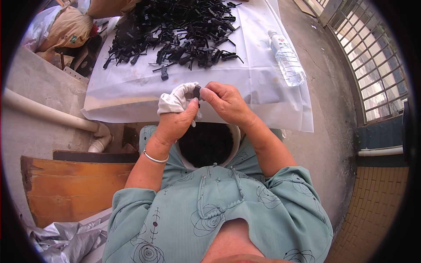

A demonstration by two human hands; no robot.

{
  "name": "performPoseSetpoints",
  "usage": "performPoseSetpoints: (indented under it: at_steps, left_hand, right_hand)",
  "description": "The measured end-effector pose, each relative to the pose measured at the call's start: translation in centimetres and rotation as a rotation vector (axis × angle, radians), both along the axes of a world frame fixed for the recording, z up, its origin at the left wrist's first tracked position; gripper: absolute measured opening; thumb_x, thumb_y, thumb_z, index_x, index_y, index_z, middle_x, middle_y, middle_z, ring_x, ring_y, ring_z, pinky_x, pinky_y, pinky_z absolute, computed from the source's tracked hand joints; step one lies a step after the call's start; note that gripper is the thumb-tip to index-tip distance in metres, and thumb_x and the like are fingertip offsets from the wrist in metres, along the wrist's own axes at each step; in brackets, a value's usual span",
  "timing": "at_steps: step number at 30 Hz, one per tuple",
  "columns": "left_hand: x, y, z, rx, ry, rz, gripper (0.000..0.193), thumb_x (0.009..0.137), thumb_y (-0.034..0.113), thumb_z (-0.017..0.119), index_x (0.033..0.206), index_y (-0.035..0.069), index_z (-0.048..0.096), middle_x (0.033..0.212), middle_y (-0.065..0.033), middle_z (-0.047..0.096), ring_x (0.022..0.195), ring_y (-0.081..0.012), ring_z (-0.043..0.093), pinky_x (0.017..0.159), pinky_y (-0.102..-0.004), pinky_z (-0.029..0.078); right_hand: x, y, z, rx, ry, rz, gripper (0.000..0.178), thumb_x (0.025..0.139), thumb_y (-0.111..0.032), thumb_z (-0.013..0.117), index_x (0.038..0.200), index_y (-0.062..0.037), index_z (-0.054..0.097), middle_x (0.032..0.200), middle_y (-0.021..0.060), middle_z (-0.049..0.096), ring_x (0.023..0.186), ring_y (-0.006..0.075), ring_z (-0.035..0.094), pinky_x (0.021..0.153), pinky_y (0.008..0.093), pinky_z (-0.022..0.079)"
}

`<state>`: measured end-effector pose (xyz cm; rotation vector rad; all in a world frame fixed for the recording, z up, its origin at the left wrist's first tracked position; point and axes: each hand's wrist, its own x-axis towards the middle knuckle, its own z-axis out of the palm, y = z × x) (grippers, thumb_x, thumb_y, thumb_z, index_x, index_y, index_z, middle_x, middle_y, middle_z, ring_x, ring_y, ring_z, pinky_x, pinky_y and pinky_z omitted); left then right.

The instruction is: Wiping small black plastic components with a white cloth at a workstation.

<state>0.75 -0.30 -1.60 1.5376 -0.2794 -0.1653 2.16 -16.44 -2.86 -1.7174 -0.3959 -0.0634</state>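
Note:
Both of my hands meet above the table's near edge, around a small black plastic part (197, 91). My left hand (177, 118) has a white cloth (173, 101) wrapped over its fingers and is closed on the part, its thumb pressing from below. The thumb and fingers of my right hand (226, 101) pinch the same part from the right. Beyond them, a large heap of similar black plastic parts (175, 39) with thin arms is spread on the table, and one loose part (164, 72) lies at its near edge.
White plastic sheeting (258, 94) covers the table. A clear water bottle (287, 59) lies on its right side. Between my knees stands a pale bucket (237, 140) with dark contents. Left are a pipe (52, 111), a wooden board (74, 188) and sacks (68, 28); right is a barred window (372, 57).

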Motion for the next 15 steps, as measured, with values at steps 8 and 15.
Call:
performPoseSetpoints:
  at_steps: [8, 15]
  left_hand:
    - [-0.2, -0.9, -0.5, 0.368, -0.386, 0.187, 0.027, 0.079, 0.005, 0.056, 0.103, -0.005, 0.056, 0.09, -0.0134, 0.061, 0.075, -0.0179, 0.059, 0.07, -0.027, 0.048]
    - [0.1, -0.9, -0.7, 0.566, -0.613, 0.27, 0.027, 0.077, 0.003, 0.054, 0.102, -0.006, 0.056, 0.094, -0.021, 0.06, 0.086, -0.0316, 0.06, 0.077, -0.034, 0.048]
  right_hand:
    - [-0.9, 1.5, -1.1, -0.097, 0.02, -0.04, 0.028, 0.092, -0.02, 0.048, 0.075, 0.0007, 0.056, 0.059, 0.0003, 0.05, 0.058, 0.008, 0.041, 0.053, 0.0276, 0.039]
    - [-0.1, 3.4, -2.7, 0.121, 0.101, -0.118, 0.029, 0.09, -0.02, 0.048, 0.071, 0.0013, 0.055, 0.058, 0.0058, 0.05, 0.055, 0.0122, 0.042, 0.052, 0.0293, 0.039]
